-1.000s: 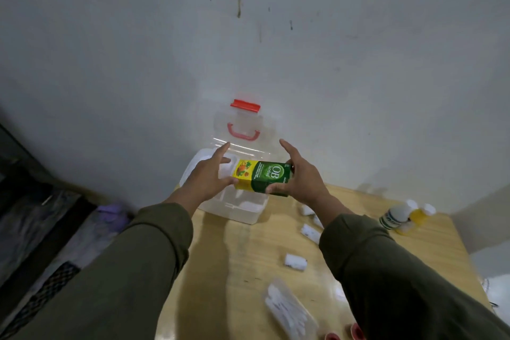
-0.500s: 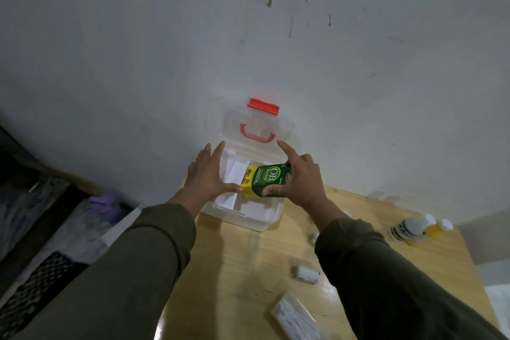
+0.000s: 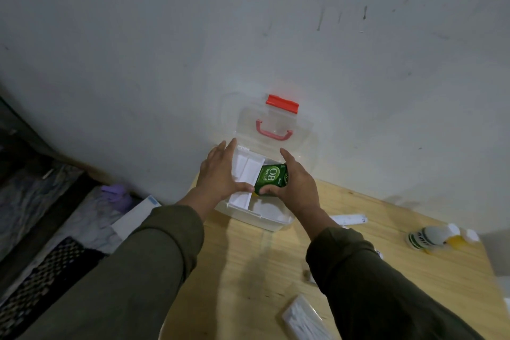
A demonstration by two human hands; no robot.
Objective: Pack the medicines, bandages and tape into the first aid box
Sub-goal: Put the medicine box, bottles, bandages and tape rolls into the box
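A clear plastic first aid box (image 3: pixel 256 217) stands open against the wall, its lid with a red handle (image 3: pixel 273 131) and red latch leaning back. My right hand (image 3: pixel 295 188) grips a green medicine carton (image 3: pixel 269 178) marked "OB herbal", low inside the box. My left hand (image 3: pixel 220 174) has straight fingers over the box's left half, its thumb touching the carton's near end. White dividers or packets show inside the box under my left hand.
On the wooden table (image 3: pixel 276 270) lie a white strip packet (image 3: pixel 349 219), two small bottles (image 3: pixel 430 237) at the right, and a clear packet of white items (image 3: pixel 306 320) near the front. The table's left edge drops to a cluttered floor.
Both hands have lowered the green carton from above the box down into it, turning it so its end points toward the wall. The view has tilted down.
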